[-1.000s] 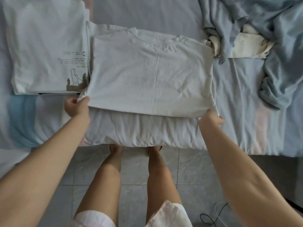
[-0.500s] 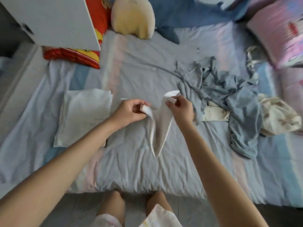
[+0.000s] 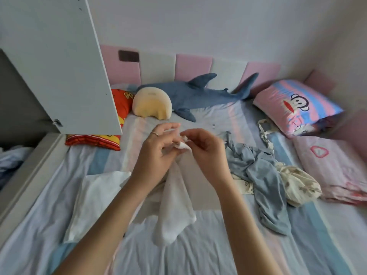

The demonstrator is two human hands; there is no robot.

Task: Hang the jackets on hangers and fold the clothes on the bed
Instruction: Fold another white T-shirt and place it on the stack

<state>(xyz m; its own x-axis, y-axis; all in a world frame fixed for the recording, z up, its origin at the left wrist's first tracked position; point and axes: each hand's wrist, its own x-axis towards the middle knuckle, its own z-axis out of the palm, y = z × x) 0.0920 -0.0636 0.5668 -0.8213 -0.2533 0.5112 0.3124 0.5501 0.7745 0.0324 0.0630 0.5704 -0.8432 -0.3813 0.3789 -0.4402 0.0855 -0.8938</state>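
While the bed (image 3: 198, 255) fills most of the view, a grey cabinet door (image 3: 59, 66) hangs open over its left edge. A shark plush (image 3: 194, 94) lies along the headboard, with a yellow cushion (image 3: 152, 105) just beside its head and a monkey pillow (image 3: 296, 108) at the right. A pink blanket (image 3: 333, 167) sits folded below that pillow. A blue clothes heap (image 3: 264, 175) lies crumpled right of centre, touching a cream printed cloth (image 3: 297, 183). A folded shirt (image 3: 95, 199) lies flat on the left.

The white cloth (image 3: 174, 205) hangs over mid-bed, lifted by its top edge – its lower end droops toward the sheet. The right hand (image 3: 204, 153) pinches that top edge with curled fingers. The left hand (image 3: 156, 155) pinches it too – upper fingers raised free, a ring (image 3: 154, 133) on one.
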